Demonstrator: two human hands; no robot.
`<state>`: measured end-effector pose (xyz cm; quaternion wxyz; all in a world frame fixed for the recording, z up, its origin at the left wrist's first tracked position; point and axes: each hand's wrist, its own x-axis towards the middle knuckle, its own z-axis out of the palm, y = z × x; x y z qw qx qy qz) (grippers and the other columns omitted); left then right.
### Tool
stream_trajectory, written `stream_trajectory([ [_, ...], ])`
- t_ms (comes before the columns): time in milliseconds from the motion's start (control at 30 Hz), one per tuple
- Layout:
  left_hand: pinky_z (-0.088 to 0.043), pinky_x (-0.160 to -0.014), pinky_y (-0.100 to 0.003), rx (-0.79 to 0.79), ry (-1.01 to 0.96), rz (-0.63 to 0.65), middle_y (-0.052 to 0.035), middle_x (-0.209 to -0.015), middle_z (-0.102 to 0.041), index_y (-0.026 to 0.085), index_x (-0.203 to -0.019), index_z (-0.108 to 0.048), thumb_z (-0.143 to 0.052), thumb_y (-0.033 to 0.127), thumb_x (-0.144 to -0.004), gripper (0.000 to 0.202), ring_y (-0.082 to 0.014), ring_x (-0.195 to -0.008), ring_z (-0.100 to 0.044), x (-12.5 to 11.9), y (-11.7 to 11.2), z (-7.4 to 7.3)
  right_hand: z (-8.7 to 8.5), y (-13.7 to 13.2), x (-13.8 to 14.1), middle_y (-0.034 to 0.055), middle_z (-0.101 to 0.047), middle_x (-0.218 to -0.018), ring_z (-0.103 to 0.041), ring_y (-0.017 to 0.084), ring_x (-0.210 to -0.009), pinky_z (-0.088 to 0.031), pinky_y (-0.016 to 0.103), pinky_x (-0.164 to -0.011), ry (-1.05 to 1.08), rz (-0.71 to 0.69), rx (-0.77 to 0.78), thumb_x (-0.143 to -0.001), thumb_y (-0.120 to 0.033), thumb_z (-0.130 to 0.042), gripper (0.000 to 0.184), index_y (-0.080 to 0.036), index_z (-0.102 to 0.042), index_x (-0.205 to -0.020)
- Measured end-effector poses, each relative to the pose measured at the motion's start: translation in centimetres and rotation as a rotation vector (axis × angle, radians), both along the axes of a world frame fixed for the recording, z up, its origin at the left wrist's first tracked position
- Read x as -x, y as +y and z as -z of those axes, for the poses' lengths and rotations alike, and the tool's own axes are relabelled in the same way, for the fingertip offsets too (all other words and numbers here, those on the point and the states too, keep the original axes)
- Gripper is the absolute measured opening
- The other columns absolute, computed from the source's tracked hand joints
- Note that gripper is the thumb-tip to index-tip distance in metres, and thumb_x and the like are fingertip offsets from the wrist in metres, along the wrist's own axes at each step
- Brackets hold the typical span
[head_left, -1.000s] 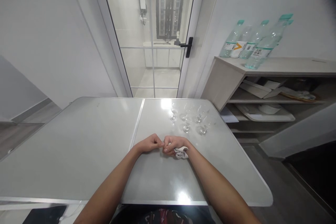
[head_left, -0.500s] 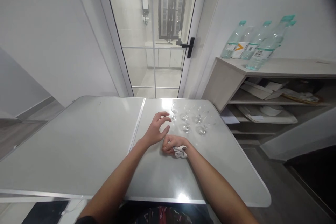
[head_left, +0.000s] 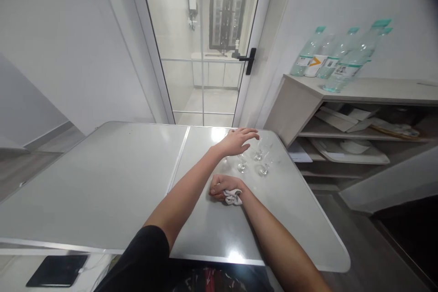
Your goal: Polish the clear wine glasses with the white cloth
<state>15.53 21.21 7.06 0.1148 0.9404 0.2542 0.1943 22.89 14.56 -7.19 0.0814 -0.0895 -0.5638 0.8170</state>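
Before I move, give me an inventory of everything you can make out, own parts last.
table: one, pale grey, centre
glasses: at least three, clear, table's far right; some part-hidden, exact count unclear
cloth: one, white, bunched just right of centre
cabinet: one, grey-brown, right
bottles: about five, overlapping, pale green, cabinet top
boxes: count unclear, white, upper shelf
tray: one, off-white, next shelf down
papers: count unclear, white, left of the tray
door: one, glass, pale frame, ahead
handle: one, black, door's right side
tablet: one, black, lower left
sleeve: one, black, left arm
left hand: one, bare, over the glasses, grip open
right hand: one, bare, grip closed on the cloth
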Motion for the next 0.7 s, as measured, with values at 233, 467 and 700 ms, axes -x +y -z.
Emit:
stream_trajectory([
  [233, -0.037, -0.110, -0.054, 0.083, 0.214, 0.076, -0.0036, -0.159, -0.041, 0.033, -0.134, -0.052, -0.041, 0.012, -0.094, 0.047, -0.0265, -0.142, -0.039, -1.0, 1.0, 0.2, -0.9, -0.4, 0.2, -0.0046, -0.043, -0.048, -0.038, 0.006, -0.043, -0.029, 0.022, -0.044, 0.002, 0.011, -0.015, -0.088, -0.034, -0.076, 0.049, -0.014, -0.049, -0.052],
  [467, -0.045, -0.105, -0.052, 0.132, 0.303, 0.056, -0.0036, -0.164, -0.032, 0.034, -0.140, -0.048, -0.038, 0.015, -0.097, 0.048, -0.0286, -0.138, -0.042, -0.8, 1.2, -0.2, -1.6, -0.4, 0.1, -0.0044, -0.044, -0.048, -0.038, 0.006, -0.043, -0.030, 0.023, -0.045, -0.018, -0.013, -0.028, -0.089, -0.036, -0.075, 0.048, -0.014, -0.050, -0.053],
  [700, -0.053, -0.084, -0.033, 0.084, 0.362, 0.171, 0.0043, -0.173, -0.013, 0.040, -0.149, -0.038, -0.034, -0.013, -0.071, 0.095, -0.0241, -0.132, -0.050, -1.5, 1.5, 0.2, -1.7, -0.5, 0.1, -0.0046, -0.044, -0.050, -0.039, 0.007, -0.044, -0.030, 0.023, -0.046, -0.015, -0.005, -0.010, -0.089, -0.036, -0.075, 0.048, -0.015, -0.049, -0.054],
])
